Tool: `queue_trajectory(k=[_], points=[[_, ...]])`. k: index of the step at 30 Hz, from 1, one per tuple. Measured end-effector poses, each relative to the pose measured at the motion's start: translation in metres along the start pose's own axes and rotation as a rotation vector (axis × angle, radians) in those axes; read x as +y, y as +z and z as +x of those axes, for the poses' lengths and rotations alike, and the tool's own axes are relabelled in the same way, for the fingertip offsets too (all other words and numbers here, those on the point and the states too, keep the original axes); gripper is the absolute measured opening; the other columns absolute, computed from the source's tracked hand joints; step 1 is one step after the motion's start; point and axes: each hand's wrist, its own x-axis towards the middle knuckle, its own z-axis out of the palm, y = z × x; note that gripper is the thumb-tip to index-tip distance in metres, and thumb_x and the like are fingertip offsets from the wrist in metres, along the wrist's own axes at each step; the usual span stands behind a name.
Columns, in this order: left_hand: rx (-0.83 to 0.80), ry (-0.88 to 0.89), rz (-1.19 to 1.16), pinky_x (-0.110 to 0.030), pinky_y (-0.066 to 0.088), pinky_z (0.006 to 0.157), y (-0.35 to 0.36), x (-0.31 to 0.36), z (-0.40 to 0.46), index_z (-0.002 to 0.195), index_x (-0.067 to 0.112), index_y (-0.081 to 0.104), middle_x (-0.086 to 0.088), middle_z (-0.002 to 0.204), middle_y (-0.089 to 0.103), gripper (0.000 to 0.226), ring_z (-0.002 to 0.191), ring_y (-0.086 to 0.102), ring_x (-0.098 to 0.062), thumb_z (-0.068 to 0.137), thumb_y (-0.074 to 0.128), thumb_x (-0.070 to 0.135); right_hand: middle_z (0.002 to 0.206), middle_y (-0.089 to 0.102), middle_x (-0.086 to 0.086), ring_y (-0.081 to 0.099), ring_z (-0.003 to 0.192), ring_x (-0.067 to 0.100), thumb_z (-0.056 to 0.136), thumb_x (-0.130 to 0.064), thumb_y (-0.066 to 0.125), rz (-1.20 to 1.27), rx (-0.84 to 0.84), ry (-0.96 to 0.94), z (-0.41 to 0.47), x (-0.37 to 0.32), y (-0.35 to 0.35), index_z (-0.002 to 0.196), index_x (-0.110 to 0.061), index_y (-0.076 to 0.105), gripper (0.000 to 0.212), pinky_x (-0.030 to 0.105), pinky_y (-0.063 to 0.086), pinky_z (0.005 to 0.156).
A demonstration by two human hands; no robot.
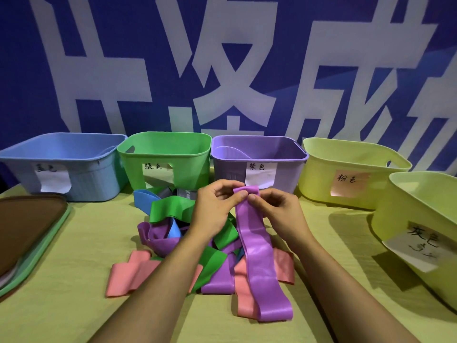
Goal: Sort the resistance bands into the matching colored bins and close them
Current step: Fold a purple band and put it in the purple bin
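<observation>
Purple band pinched, band pile, stacked lids left

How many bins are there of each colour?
Blue bin: 1
Green bin: 1
Purple bin: 1
Yellow-green bins: 2, one with a pink label and one at the far right with a white label
Total: 5 bins
</observation>
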Motion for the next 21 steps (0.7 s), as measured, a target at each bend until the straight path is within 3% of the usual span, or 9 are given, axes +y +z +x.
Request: queue_trajectory(k=[6,15,18,21], points=[[-0.054,-0.024,-0.003,-0.018,0.057,0.078,0.0005,0.0002,-0.0004,0.094,0.014,0.075,0.005,0.086,0.08,0.029,0.086,0.075,-0.006,0.079,0.079,-0.01,0.072,0.072,-0.003,0.061,0.067,0.003,0.096,-0.025,0.069,-0.02,0.079,0.027,0.0007,-0.0022,0.0014,0.085,-0.009,0.079,0.022,0.021,0.052,0.061],[-0.096,-0.061,-0.047,-0.018,0.056,0.083,-0.0006,-0.0011,-0.0009,0.105,0.012,0.072,0.002,0.098,0.079,0.036,0.095,0.074,-0.008,0.078,0.08,-0.01,0.088,0.078,0.003,0.069,0.08,0.008,0.094,-0.013,0.071,0.002,0.061,-0.003,0.0027,0.003,-0.002,0.099,-0.006,0.077,0.011,0.023,0.055,0.068],[-0.094,-0.117,-0.058,-0.026,0.059,0.085,0.0012,-0.0015,-0.0021,0.109,0.013,0.073,-0.008,0.103,0.078,0.026,0.098,0.074,-0.015,0.085,0.08,0.006,0.092,0.078,0.003,0.07,0.085,0.01,0.093,-0.01,0.071,0.018,0.053,-0.026,0.0033,0.0036,-0.0032,0.099,-0.011,0.077,0.008,0.023,0.055,0.074],[-0.051,-0.151,-0.009,-0.033,0.059,0.081,0.0027,-0.0039,-0.0021,0.101,0.017,0.078,-0.006,0.095,0.079,0.015,0.089,0.073,-0.015,0.092,0.074,0.028,0.097,0.079,0.004,0.071,0.091,0.012,0.093,-0.01,0.071,-0.001,0.033,-0.054,0.0045,0.005,-0.004,0.1,-0.014,0.077,0.01,0.026,0.055,0.08]])
